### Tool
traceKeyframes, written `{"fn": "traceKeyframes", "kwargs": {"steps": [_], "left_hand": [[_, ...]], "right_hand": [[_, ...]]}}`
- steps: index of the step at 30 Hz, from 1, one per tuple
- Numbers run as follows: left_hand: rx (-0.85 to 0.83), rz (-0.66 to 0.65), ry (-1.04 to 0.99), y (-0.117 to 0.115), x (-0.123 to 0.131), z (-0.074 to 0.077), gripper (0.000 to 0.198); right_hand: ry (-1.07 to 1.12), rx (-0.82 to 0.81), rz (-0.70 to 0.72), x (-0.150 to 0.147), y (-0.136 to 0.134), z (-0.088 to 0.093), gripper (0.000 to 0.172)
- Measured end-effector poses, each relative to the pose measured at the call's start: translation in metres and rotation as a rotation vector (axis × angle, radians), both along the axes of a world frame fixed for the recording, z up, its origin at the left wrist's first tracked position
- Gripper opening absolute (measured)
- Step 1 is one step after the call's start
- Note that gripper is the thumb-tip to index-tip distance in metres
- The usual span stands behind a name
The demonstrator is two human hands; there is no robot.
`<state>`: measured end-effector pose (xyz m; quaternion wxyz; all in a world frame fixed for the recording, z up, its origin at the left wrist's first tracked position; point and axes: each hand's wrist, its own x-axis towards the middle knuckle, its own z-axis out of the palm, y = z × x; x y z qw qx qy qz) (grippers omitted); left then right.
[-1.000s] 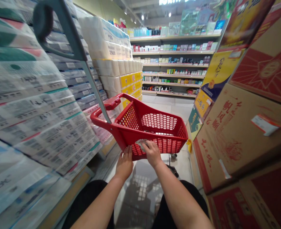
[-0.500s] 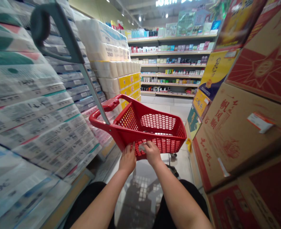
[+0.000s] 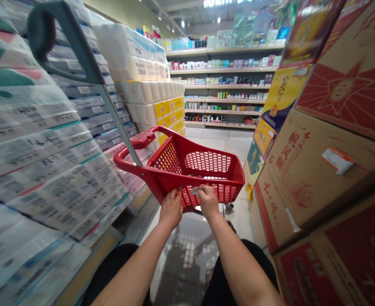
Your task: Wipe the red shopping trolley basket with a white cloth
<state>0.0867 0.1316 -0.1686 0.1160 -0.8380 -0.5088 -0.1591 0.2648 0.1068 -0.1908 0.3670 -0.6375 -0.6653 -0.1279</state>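
A red plastic shopping basket (image 3: 162,180) on wheels stands in front of me, with perforated walls and a long grey pull handle (image 3: 120,121) leaning up to the left. My left hand (image 3: 171,209) rests against the near side wall, its fingers stretched out and touching the plastic. Just to the right, my right hand (image 3: 209,201) pinches a small greyish-white wipe (image 3: 195,191) against the same wall's holes. Most of the wipe is hidden by the fingers. No goods show inside the basket.
Stacked paper packs (image 3: 56,153) line the left, with toilet roll packs (image 3: 142,70) behind them. Cardboard cartons (image 3: 330,165) rise close on the right. Shelves (image 3: 225,87) of small products stand across the back. A tiled floor (image 3: 187,255) runs between my knees.
My right hand and the wipe have shifted slightly to the right and up along the basket wall. My left hand keeps its place while the view turns a little.
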Motion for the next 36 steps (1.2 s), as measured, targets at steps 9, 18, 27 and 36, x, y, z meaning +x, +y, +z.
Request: {"fn": "traceKeyframes", "kwargs": {"steps": [9,18,27,36], "left_hand": [[0.171,-0.181,-0.06,0.0,0.015,0.022,0.062],[0.12,-0.105,-0.065,0.015,0.028,0.048,0.066],[0.12,-0.068,-0.047,0.015,0.023,0.045,0.069],[0.121,-0.007,-0.056,0.019,0.015,0.046,0.069]], "right_hand": [[0.064,0.046,-0.028,0.003,-0.005,0.007,0.027],[0.046,-0.082,-0.084,0.01,-0.007,0.009,0.028],[0.017,-0.123,-0.099,0.011,-0.008,0.008,0.029],[-0.006,-0.021,-0.055,0.01,-0.007,0.006,0.026]]}}
